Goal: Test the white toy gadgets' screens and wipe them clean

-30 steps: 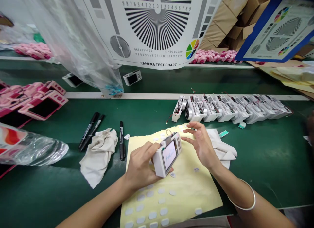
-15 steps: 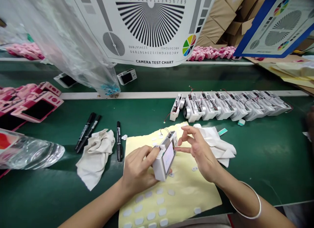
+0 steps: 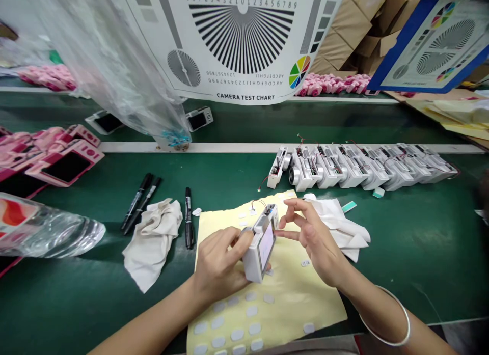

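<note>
In my left hand is a white digital camera, held by its left end above a yellow sheet. Its screen is lit pale and faces right, toward my other hand. Thin wires stick up from its open top. My right hand is beside the camera's right end, its fingers apart and a fingertip at the button side; whether it presses there I cannot tell. Pale oval stickers dot the sheet below.
A row of white opened cameras lies at the back right. White cloths, black markers, a plastic bottle and pink cameras are on the left. A camera test chart hangs ahead.
The whole view has shifted slightly, so things sit a little farther right. My left hand still holds the camera, and my right fingers stay beside its end.
</note>
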A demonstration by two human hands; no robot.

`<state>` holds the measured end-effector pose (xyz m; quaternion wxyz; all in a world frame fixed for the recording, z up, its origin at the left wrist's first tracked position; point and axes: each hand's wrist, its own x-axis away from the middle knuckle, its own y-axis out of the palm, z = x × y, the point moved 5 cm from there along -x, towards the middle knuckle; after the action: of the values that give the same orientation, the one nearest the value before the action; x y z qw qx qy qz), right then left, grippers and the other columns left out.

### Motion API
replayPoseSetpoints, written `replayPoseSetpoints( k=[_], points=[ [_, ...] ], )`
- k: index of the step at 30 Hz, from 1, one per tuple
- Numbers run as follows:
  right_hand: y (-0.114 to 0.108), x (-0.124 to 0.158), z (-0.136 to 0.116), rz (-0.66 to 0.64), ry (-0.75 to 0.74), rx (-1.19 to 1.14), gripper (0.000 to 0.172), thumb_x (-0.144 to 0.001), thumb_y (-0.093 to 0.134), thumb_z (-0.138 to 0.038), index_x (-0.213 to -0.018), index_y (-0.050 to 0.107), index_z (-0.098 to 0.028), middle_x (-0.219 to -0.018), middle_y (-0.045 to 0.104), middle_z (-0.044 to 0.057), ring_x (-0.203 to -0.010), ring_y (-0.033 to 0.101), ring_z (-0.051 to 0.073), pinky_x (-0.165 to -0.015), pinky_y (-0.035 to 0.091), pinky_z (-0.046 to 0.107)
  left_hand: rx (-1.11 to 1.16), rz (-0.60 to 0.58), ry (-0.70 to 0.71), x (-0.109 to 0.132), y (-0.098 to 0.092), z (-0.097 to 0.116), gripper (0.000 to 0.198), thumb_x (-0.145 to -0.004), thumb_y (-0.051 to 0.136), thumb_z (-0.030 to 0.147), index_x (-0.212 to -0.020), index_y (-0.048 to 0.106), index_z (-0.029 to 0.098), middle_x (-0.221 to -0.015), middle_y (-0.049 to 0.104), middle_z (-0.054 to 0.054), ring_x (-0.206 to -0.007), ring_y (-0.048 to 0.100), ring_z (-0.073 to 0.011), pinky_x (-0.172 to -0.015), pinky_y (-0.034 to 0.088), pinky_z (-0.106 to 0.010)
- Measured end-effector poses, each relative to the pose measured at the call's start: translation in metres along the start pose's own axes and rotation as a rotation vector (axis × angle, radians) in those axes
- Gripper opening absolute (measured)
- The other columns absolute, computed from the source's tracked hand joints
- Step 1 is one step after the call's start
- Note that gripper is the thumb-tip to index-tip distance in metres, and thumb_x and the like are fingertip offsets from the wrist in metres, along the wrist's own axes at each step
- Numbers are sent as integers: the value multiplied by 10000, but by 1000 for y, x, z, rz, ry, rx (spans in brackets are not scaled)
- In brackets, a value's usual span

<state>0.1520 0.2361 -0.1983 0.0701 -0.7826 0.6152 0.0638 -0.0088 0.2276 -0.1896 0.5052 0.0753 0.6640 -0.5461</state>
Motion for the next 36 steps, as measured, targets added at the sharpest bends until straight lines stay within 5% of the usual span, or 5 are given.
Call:
replayPoseSetpoints(
  k=[36],
  points=[
    [-3, -3, 8, 29, 106, -123, 408, -861, 362, -555, -1138, 429, -264, -931, 384, 29, -868, 498, 161, -783, 541, 395, 13, 4, 5, -1, 0, 0, 333, -733, 613, 342, -965, 476, 146, -648, 567, -48, -523, 536, -148, -460, 380, -229]
  ],
)
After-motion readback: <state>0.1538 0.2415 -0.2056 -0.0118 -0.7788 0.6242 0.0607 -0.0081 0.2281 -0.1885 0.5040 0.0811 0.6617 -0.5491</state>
